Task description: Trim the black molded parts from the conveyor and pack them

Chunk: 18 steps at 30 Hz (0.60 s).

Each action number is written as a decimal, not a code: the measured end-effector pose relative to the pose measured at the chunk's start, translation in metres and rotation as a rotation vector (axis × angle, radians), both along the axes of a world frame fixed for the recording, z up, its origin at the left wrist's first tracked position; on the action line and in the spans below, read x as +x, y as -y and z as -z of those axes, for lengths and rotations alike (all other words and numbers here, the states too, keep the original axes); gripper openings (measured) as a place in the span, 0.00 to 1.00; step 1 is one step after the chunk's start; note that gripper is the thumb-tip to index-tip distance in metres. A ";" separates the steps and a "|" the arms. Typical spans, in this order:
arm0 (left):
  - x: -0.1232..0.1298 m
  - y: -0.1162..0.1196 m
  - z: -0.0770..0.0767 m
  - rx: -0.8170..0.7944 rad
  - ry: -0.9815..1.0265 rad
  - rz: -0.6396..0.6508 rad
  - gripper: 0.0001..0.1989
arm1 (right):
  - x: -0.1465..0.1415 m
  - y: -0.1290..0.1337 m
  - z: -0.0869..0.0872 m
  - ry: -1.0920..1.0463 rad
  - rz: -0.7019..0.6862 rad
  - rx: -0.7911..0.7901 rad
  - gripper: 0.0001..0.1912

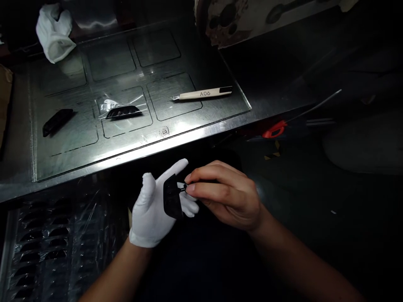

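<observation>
A black curved plastic part point(171, 197) lies across the palm of my left hand point(154, 209), which wears a white glove, its thumb and forefinger spread and other fingers behind the part. Bare, my right hand point(229, 193) pinches a small dark piece point(184, 188) beside the part's right edge. On the metal table point(189, 137) above my hands, a knife with a pale handle point(201, 94) points left. Left of it, another black part point(124, 112) sits on clear film, and a third black part point(57, 121) rests further left.
A white glove point(56, 33) lies at the table's back left. Below the table, at the lower left, a tray point(10, 243) holds several black parts in clear film. A red-handled tool point(274, 129) is beyond the table's edge. Rusty machinery point(226, 21) stands at the top.
</observation>
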State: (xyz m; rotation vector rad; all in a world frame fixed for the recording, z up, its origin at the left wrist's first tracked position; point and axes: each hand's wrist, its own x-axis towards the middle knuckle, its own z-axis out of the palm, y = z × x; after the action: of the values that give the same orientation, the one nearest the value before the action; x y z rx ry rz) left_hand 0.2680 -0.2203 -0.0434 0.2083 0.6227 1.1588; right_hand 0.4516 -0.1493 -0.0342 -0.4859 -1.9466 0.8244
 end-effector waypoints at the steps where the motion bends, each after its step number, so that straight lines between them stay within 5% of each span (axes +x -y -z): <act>1: 0.000 0.001 0.001 0.010 0.007 0.011 0.36 | 0.000 0.001 0.001 0.011 -0.003 -0.003 0.18; 5: -0.003 0.007 0.003 0.051 0.006 -0.015 0.27 | 0.000 0.001 0.005 0.061 -0.032 -0.056 0.16; 15: 0.000 0.012 0.002 0.213 -0.054 -0.037 0.23 | -0.002 0.004 0.018 0.055 -0.071 -0.084 0.17; 18: 0.002 0.015 0.004 0.246 -0.054 -0.040 0.20 | -0.003 0.008 0.016 0.018 -0.078 -0.308 0.16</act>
State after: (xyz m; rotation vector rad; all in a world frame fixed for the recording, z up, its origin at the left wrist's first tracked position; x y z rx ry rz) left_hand 0.2695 -0.2351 -0.0471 0.4396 0.5331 1.2717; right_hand 0.4486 -0.1575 -0.0500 -0.6027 -1.8716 1.1827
